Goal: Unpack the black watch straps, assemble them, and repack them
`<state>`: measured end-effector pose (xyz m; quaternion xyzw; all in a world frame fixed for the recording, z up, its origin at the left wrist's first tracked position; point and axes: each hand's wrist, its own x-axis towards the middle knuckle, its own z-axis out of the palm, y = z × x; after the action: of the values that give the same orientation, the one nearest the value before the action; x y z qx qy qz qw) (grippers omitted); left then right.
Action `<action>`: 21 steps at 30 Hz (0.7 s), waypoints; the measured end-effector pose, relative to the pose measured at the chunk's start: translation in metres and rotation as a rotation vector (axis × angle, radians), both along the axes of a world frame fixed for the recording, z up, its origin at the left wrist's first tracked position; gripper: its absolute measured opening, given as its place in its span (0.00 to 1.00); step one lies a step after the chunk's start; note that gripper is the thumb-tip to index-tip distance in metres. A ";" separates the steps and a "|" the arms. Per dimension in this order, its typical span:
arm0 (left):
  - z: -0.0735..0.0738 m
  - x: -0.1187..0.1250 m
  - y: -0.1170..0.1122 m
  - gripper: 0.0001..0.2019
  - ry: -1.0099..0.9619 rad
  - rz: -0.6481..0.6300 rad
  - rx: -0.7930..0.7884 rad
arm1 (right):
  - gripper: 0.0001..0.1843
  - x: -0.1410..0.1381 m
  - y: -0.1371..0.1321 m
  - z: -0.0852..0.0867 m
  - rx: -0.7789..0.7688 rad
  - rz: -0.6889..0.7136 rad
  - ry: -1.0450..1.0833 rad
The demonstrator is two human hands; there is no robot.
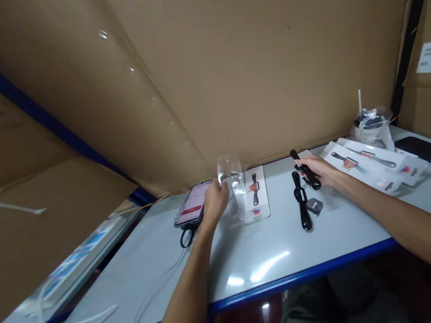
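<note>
My left hand (214, 201) grips a clear plastic packaging cover (232, 181), held up over the white table (256, 254) beside a white card (256, 198) printed with a watch picture. My right hand (318, 170) is closed on a black watch strap (306, 169) that points up and away from me. Just in front of it lie another black strap (300, 202) and a small grey watch body (314, 206). A phone (193, 205) with a lit red and white screen rests left of my left hand.
Several white printed boxes (368, 162) lie at the right, with a bag of dark parts (370, 124) and a black phone (428, 150) behind them. White cables (80, 319) trail over the left table end. Cardboard walls (223, 61) close in the back. The table edge is blue.
</note>
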<state>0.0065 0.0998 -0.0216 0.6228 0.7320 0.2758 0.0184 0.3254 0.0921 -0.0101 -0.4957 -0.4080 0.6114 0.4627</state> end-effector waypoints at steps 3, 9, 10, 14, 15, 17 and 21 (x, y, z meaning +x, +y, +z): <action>0.000 0.005 -0.004 0.21 0.137 0.034 -0.079 | 0.11 -0.001 0.000 -0.004 0.023 0.039 -0.016; -0.003 0.008 -0.005 0.20 0.106 -0.101 -0.227 | 0.15 -0.003 -0.007 0.000 0.059 0.070 -0.032; -0.003 0.007 -0.004 0.20 0.075 -0.131 -0.205 | 0.15 -0.003 -0.008 0.001 0.072 0.079 -0.032; 0.012 -0.002 0.001 0.23 0.124 -0.131 -0.014 | 0.13 -0.003 -0.010 0.002 0.070 0.085 -0.049; 0.019 -0.005 0.003 0.23 0.172 -0.113 -0.006 | 0.12 -0.003 -0.009 0.002 0.058 0.085 -0.054; 0.032 -0.011 0.006 0.21 0.282 -0.058 -0.064 | 0.11 -0.003 -0.008 0.001 0.047 0.087 -0.057; 0.048 -0.021 0.008 0.17 0.411 0.070 -0.244 | 0.12 -0.005 -0.004 -0.003 0.057 0.072 -0.059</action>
<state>-0.0148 0.1081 0.0264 0.6332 0.7694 0.0531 -0.0655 0.3208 0.0876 -0.0134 -0.4849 -0.4563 0.6008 0.4422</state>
